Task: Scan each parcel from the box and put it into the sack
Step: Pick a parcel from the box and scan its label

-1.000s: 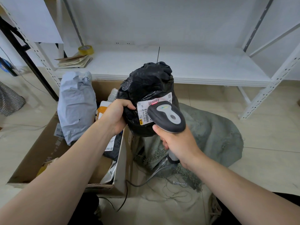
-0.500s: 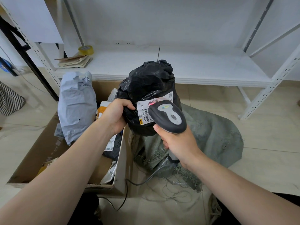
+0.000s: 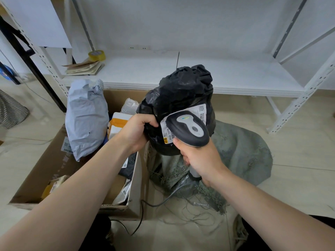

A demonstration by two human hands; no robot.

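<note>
Parcel: black parcel (image 3: 183, 98) held up between box (image 3: 54, 171) and sack (image 3: 243, 151) — soft, crinkly, probably slippery.
Left hand (image 3: 135, 132): pinching its bunched plastic beside the label (image 3: 167, 131) — best hold.
Right hand (image 3: 201, 158): wrapped round the scanner (image 3: 188, 128).

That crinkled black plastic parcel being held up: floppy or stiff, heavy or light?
Probably soft and floppy: the crinkled black plastic parcel dents where the left hand grips it. Likely light for its size, since one hand seems to hold it up. Its glossy film may be slippery.
</note>
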